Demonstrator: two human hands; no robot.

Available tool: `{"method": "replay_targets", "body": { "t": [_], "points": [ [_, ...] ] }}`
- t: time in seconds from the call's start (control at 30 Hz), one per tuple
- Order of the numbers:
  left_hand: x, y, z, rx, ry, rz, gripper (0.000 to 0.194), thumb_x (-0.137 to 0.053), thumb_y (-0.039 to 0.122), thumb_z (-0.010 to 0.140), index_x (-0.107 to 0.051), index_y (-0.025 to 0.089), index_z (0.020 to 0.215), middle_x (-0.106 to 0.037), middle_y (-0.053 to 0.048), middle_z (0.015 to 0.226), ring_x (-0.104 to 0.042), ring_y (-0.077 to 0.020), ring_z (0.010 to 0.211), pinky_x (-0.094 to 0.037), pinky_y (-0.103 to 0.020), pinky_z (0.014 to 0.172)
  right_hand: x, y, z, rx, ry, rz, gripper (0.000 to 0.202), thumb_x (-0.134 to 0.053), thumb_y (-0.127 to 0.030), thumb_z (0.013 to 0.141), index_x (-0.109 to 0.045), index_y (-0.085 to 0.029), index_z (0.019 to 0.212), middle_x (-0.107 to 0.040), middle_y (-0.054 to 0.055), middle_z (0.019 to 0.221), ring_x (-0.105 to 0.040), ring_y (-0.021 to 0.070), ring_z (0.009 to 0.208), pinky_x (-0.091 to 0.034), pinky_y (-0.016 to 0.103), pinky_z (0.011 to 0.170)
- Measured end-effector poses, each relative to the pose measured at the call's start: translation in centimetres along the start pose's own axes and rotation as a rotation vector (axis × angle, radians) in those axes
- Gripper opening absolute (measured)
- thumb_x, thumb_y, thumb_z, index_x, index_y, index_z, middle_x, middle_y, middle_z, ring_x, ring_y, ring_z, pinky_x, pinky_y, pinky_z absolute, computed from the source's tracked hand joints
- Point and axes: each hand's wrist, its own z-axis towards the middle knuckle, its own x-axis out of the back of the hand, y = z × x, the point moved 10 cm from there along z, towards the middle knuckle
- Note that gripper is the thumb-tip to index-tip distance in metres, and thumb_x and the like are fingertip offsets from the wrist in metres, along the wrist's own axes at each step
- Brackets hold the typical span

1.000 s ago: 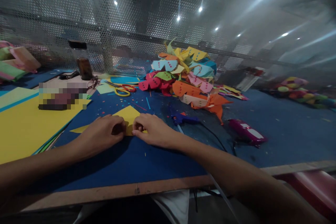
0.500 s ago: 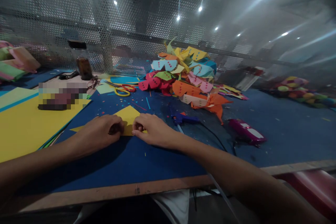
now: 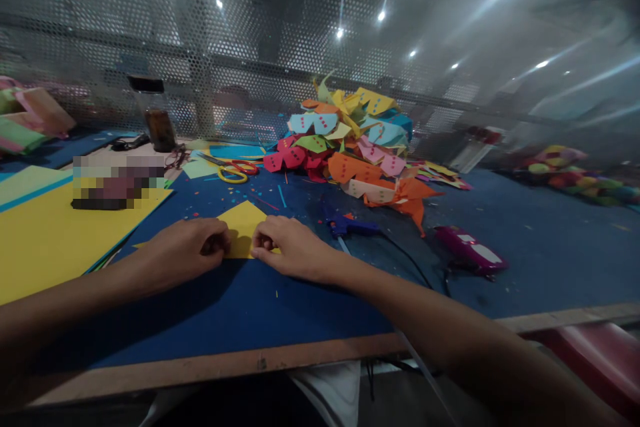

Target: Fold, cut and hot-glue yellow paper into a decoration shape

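Note:
A folded sheet of yellow paper (image 3: pixel 245 227) lies on the blue tabletop with its point away from me. At its left side my left hand (image 3: pixel 187 248) rests with the fingers curled and pressed against the paper. My right hand (image 3: pixel 290 248) is closed over the right side, thumb and fingers together on the paper near its lower edge. The hands cover both side corners of the fold. Only a thin yellow tip shows beyond the left wrist.
Yellow and coloured sheets (image 3: pixel 45 240) are stacked at left, a pixelated object on them. Behind lie scissors (image 3: pixel 233 172) and a heap of paper butterfly shapes (image 3: pixel 345 140). To the right are a blue glue gun (image 3: pixel 353 225) with its cord and a purple case (image 3: pixel 470 250).
My left hand has slid slightly left along the yellow paper, uncovering a little more of it. The right hand stays where it was.

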Motion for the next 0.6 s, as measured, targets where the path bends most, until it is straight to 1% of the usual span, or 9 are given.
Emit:
{"method": "replay_targets", "body": {
  "t": [0.2, 0.33, 0.47, 0.6],
  "points": [
    [-0.1, -0.8, -0.2, -0.004, -0.005, -0.011, 0.014, -0.054, 0.024, 0.079, -0.067, 0.023, 0.083, -0.068, 0.001, 0.071, -0.061, -0.0173, 0.061, -0.039, -0.028, 0.058, 0.1, -0.1, 0.0, 0.001, 0.005, 0.004, 0.006, -0.068, -0.02, 0.097, -0.066, -0.018, 0.091, -0.069, 0.003, 0.094, -0.06, 0.0167, 0.087, -0.037, 0.029, 0.077],
    [0.2, -1.1, -0.8, 0.033, -0.003, -0.023, 0.016, -0.053, 0.029, 0.085, -0.068, 0.022, 0.085, -0.069, 0.0, 0.071, -0.061, -0.0185, 0.062, -0.04, -0.029, 0.06, 0.0, -0.1, 0.0, 0.02, 0.009, 0.0, 0.006, -0.068, -0.02, 0.096, -0.066, -0.018, 0.091, -0.069, 0.003, 0.094, -0.059, 0.0167, 0.088, -0.036, 0.029, 0.077],
    [0.7, -0.9, -1.4, 0.02, 0.029, -0.03, 0.023, -0.051, 0.036, 0.088, -0.066, 0.021, 0.081, -0.068, -0.003, 0.072, -0.062, -0.02, 0.063, -0.042, -0.032, 0.062, -0.1, 0.0, 0.0, 0.025, 0.007, 0.003, 0.006, -0.069, -0.021, 0.097, -0.066, -0.018, 0.092, -0.069, 0.003, 0.095, -0.059, 0.0169, 0.087, -0.036, 0.03, 0.078],
    [1.1, -0.3, -1.6, -0.01, 0.076, 0.003, 0.024, -0.049, 0.036, 0.089, -0.064, 0.021, 0.076, -0.068, -0.004, 0.072, -0.06, -0.02, 0.065, -0.041, -0.032, 0.064, 0.0, 0.0, 0.0, 0.014, 0.002, 0.014, 0.006, -0.068, -0.021, 0.097, -0.066, -0.017, 0.093, -0.069, 0.003, 0.094, -0.059, 0.0172, 0.088, -0.037, 0.03, 0.078]
  ]
}}
